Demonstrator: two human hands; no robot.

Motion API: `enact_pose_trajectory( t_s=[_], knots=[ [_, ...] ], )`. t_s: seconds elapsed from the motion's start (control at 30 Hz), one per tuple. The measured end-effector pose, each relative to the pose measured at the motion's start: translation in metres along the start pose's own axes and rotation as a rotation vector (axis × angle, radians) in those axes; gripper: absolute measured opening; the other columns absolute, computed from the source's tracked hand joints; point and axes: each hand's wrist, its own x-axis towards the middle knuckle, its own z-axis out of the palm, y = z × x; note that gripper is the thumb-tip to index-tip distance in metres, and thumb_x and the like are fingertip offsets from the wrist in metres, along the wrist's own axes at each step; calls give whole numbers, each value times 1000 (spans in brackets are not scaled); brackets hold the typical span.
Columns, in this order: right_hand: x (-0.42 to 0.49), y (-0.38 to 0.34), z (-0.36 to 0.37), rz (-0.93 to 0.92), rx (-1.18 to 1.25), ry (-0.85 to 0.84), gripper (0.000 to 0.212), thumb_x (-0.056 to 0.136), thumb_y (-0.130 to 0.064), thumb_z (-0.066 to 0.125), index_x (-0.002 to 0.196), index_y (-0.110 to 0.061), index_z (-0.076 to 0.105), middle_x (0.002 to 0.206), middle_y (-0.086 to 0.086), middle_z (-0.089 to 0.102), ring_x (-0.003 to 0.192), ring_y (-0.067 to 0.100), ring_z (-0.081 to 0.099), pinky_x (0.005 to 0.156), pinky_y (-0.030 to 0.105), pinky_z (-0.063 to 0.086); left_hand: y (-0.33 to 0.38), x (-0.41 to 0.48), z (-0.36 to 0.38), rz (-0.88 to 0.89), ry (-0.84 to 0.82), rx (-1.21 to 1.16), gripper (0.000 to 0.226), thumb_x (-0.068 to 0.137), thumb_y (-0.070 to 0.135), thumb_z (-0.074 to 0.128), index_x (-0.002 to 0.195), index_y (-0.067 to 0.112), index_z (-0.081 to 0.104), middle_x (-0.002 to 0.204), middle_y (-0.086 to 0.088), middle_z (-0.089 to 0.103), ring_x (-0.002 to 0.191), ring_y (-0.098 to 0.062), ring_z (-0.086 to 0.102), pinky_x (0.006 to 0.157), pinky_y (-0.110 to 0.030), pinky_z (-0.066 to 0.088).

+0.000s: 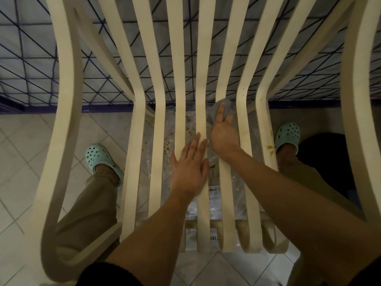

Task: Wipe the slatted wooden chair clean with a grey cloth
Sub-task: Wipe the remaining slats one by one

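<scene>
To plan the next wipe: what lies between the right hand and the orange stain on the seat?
In the head view, one pale slat separates the right hand from the orange stain on the next slat.

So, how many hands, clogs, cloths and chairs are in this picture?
hands: 2, left hand and right hand
mint clogs: 2
grey cloth: 1
slatted chair: 1
total: 6

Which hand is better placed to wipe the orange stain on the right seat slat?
Right: the right hand presses the grey cloth, nearer the orange stain; the left hand lies flat, without cloth.
</scene>
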Motion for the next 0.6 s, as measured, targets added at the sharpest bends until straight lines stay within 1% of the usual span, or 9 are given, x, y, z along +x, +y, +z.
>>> enact_pose_trajectory(
  t_s=[0.1, 0.17, 0.23, 0.3, 0.37, 0.47, 0.57, 0.6],
  knots=[
    [-19, 2, 5, 8, -16, -7, 77, 98, -16, 40, 151, -11, -15, 153, 31, 14, 77, 31, 65, 56, 30, 46, -1, 2, -2, 4, 3, 18, 55, 103, 44, 20, 154, 33, 5, 161, 17, -10, 148, -13, 11, 114, -60, 16],
    [-35, 4, 9, 20, -18, -10, 78, 97, -15, 40, 151, -13, -16, 151, 29, 21, 74, 29, 64, 54, 30, 46, -1, 1, -2, 1, 5, 46, 55, 103, 44, 21, 154, 33, 6, 162, 15, -8, 148, -14, 13, 113, -61, 19],
    [-55, 7, 15, 40, -22, -20, 81, 96, -14, 42, 150, -14, -19, 151, 26, 23, 74, 28, 64, 53, 30, 45, 0, 1, -2, -3, -7, 34, 55, 103, 45, 20, 154, 34, 5, 162, 16, -9, 149, -13, 11, 113, -61, 20],
    [-75, 11, 21, 49, -29, -18, 84, 96, -16, 44, 149, -15, -21, 152, 26, 21, 83, 28, 64, 56, 30, 47, 2, 0, -3, -2, -4, 20, 54, 103, 45, 19, 154, 34, 6, 162, 16, -8, 148, -13, 10, 112, -62, 21],
    [-95, 13, 28, 47, -42, -4, 86, 96, -21, 45, 148, -14, -23, 151, 26, 23, 96, 30, 63, 64, 32, 50, 2, -1, -4, 2, 4, 25, 54, 103, 44, 18, 154, 33, 8, 162, 15, -6, 148, -13, 11, 111, -62, 23],
    [-121, 17, 33, 32, -54, 3, 84, 96, -22, 43, 148, -12, -22, 146, 27, 31, 99, 29, 62, 76, 34, 53, 3, 0, -6, 5, 13, 20, 54, 102, 44, 18, 154, 33, 12, 162, 15, -2, 147, -13, 16, 109, -63, 25],
    [-146, 19, 37, 34, -36, -3, 81, 98, -21, 40, 148, -14, -24, 151, 26, 26, 111, 29, 59, 83, 34, 53, 3, -1, -6, 17, 26, 20, 55, 100, 47, 14, 153, 33, 13, 163, 14, 0, 146, -14, 20, 109, -61, 27],
    [-154, 19, 36, 42, -30, -9, 81, 98, -20, 40, 148, -15, -25, 152, 24, 25, 109, 28, 60, 81, 33, 53, 3, -1, -6, 23, 30, 18, 55, 100, 48, 12, 153, 33, 13, 163, 14, 1, 146, -14, 21, 109, -61, 27]
  ],
)
